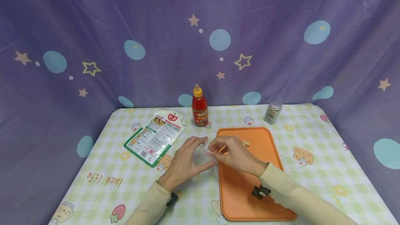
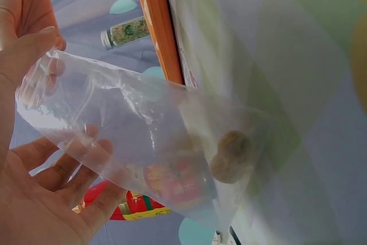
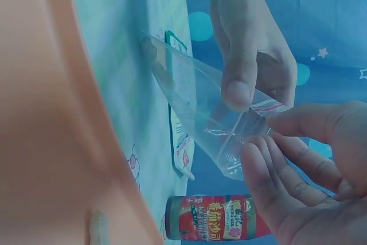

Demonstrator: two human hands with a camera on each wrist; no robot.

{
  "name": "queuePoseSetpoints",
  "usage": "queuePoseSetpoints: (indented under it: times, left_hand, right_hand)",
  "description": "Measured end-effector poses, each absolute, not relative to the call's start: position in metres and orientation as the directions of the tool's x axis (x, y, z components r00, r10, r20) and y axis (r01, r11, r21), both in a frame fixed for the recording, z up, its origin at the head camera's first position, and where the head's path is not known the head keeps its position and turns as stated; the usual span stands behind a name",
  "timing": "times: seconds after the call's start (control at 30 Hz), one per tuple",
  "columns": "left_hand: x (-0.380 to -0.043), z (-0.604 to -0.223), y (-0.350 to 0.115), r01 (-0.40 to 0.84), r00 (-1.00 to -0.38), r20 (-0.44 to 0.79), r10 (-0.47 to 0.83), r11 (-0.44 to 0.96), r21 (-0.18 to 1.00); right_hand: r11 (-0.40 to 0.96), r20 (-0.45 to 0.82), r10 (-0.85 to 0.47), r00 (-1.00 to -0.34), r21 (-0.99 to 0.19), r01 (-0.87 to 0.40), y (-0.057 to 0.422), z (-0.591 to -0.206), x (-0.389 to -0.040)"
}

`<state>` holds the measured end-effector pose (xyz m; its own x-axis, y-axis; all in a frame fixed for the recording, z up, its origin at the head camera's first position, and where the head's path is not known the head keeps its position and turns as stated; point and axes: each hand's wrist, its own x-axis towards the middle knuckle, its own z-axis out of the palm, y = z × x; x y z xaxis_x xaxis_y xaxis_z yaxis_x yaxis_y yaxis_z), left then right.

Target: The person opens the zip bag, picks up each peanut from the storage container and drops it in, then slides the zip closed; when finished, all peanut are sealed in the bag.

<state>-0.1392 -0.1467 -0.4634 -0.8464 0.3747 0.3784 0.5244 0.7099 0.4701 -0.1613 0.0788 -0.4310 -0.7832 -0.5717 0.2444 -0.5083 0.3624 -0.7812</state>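
Observation:
A clear zip bag (image 2: 132, 119) hangs between the two hands, with an unshelled peanut (image 2: 229, 156) at its bottom. My left hand (image 1: 185, 162) holds the bag near its mouth, thumb at one edge and fingers spread along the other. Curled fingers of my right hand (image 1: 234, 153) pinch at the mouth in the right wrist view, close to the zip strip. An orange tray (image 1: 240, 197) lies under the right forearm, and a few peanuts (image 1: 246, 143) rest near its far end, partly covered by the right hand.
A ketchup bottle (image 1: 200, 110) stands behind the hands. Left of it lies a white and green food pouch (image 1: 157, 136). A small spice jar (image 1: 272, 114) is at the back right, beyond the tray. A checked cloth (image 1: 103, 197) covers the table.

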Motion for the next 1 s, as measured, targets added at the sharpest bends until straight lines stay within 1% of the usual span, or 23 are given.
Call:
queuePoseSetpoints:
  times: [0.3,0.53,0.8,1.0]
  left_hand:
    - [-0.139,-0.463,-0.146,0.524,-0.847,0.378,0.373,0.707,0.475]
    - [-0.140,-0.464,-0.147,0.517,-0.852,0.367,0.373,0.709,0.479]
    - [-0.139,-0.464,-0.146,0.499,-0.864,0.346,0.366,0.708,0.499]
    - [-0.139,-0.464,-0.146,0.502,-0.863,0.346,0.369,0.705,0.501]
  right_hand:
    - [0.381,0.204,-0.563,-0.801,-0.796,-0.471,0.088,-0.435,-0.165]
    - [0.393,0.165,-0.518,-0.840,-0.825,-0.405,0.106,-0.456,-0.175]
    - [0.487,0.162,-0.431,-0.888,-0.786,-0.380,0.134,-0.474,-0.188]
    - [0.520,0.181,-0.394,-0.901,-0.764,-0.381,0.156,-0.480,-0.198]
